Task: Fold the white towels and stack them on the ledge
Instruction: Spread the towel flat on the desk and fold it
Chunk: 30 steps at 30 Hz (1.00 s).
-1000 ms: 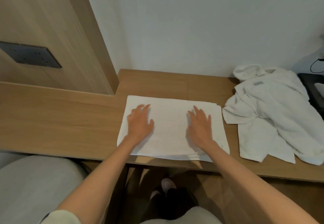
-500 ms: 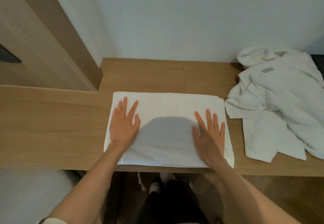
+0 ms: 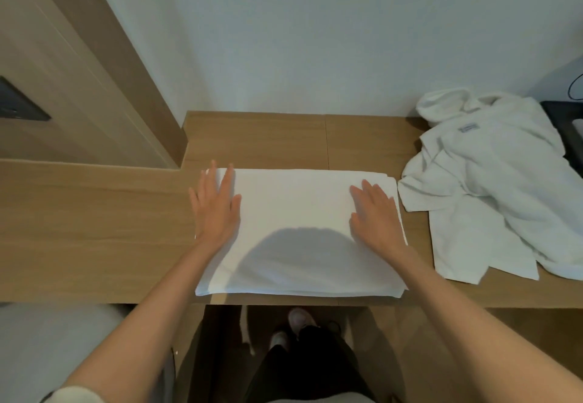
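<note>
Pressing towel (image 3: pixel 293 201) flat: left hand (image 3: pixel 216 212), right hand (image 3: pixel 375 218)

Single head view, looking steeply down, close over ledge (image 3: pixel 94 229).

Your left hand (image 3: pixel 216 210) hides the left edge of the folded towel (image 3: pixel 303 213), and its fingertips (image 3: pixel 213 166) are blurred. Right of your right hand (image 3: pixel 375 213), the crumpled towels (image 3: pixel 492 188) run off the frame. Their label (image 3: pixel 468 127) is too small to read. Beyond them, a dark object (image 3: pixel 564 125) is cut off too.
</note>
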Available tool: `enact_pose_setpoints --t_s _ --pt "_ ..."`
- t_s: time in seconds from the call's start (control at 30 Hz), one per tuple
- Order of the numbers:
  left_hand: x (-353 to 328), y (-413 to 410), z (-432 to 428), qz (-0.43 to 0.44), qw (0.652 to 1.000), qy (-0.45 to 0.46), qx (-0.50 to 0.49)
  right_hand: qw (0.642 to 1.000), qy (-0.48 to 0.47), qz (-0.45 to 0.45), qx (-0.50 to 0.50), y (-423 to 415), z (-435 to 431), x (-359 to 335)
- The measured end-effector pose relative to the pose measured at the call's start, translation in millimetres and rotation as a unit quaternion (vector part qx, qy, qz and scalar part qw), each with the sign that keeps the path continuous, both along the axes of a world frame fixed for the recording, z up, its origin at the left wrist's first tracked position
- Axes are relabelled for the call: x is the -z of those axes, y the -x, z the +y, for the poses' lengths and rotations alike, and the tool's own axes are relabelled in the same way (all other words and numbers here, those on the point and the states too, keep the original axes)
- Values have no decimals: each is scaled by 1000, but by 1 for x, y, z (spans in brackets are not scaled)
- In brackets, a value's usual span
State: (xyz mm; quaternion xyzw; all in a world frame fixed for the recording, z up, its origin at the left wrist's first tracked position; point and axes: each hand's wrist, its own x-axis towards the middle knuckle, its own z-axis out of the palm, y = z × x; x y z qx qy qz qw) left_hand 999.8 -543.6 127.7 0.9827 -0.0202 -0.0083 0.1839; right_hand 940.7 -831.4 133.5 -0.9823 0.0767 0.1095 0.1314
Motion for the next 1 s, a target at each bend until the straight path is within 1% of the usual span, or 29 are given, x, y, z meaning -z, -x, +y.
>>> enact_pose_setpoints --t_s 0.03,0.1,0.2,0.27,0.33,0.43,0.5,0.53,0.6,0.67,0.73,0.8,0.9,0.93,1.0 --pt "-2 -11 1 12 999 -24 39 1000 0 10 -20 -11 1 -3" --pt "-3 -34 1 63 990 -63 112 999 2 31 -42 -35 3 -7" --pt "-4 -62 -2 139 972 -112 155 995 12 84 -53 -67 3 -12" --pt "-7 -76 -3 155 963 -140 169 990 32 117 -65 -83 3 -16" --pt "-12 -87 -4 161 956 -155 189 987 56 130 -80 -94 3 -21" --pt "-20 -95 -5 159 952 -147 217 984 63 139 -91 -100 2 -29" --pt "-28 -95 -5 138 957 -137 217 988 57 109 -92 -100 1 -35" --pt "-34 -95 -5 115 962 -132 211 991 59 74 -94 -100 0 -39" --pt "-46 -96 -4 43 971 -123 203 990 83 -22 -108 -102 -1 -48" --pt "-59 -94 -3 -46 971 -120 202 980 105 -108 -129 -103 -2 -58" --pt "-67 -85 0 -110 965 -122 205 969 120 -154 -149 -100 -4 -64" --pt "-67 -68 2 -150 955 -133 217 962 133 -172 -168 -87 -6 -62" --pt "-58 -36 9 -169 946 -141 237 955 146 -179 -183 -61 -7 -52" --pt "-54 -26 10 -150 947 -148 241 955 159 -168 -187 -53 -7 -48" --pt "-45 -8 9 -68 952 -169 245 956 189 -118 -193 -39 -5 -39"
